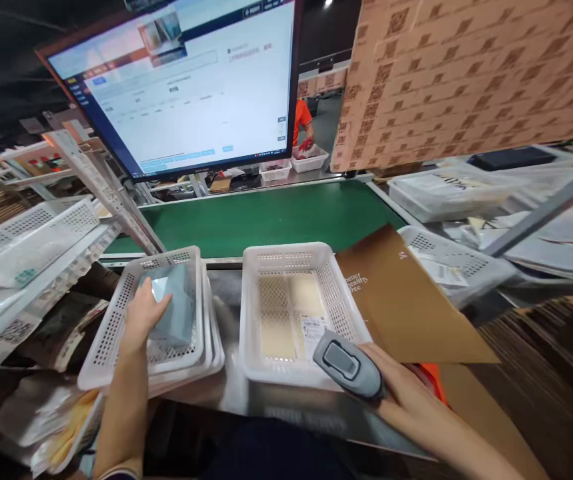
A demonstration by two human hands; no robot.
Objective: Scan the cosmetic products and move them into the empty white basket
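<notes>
R hand [406,393] wrapping round handheld scanner [349,365], fingers curled tight, scanner nose pointing up-left over front rim of centre basket [266,257]. Flat packet w/ label [291,320] lying inside, long axis running away from body, just ahead of scanner. L hand [143,317] resting spread, palm down, on greyish pouch [176,310] in L basket stack [111,333]. Brown envelope [406,300] leaning beside centre basket, R side. R hand nearer to packet.

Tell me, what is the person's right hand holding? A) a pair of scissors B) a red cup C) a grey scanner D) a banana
C: the right hand grips a grey handheld scanner over the near edge of the white basket.
</notes>
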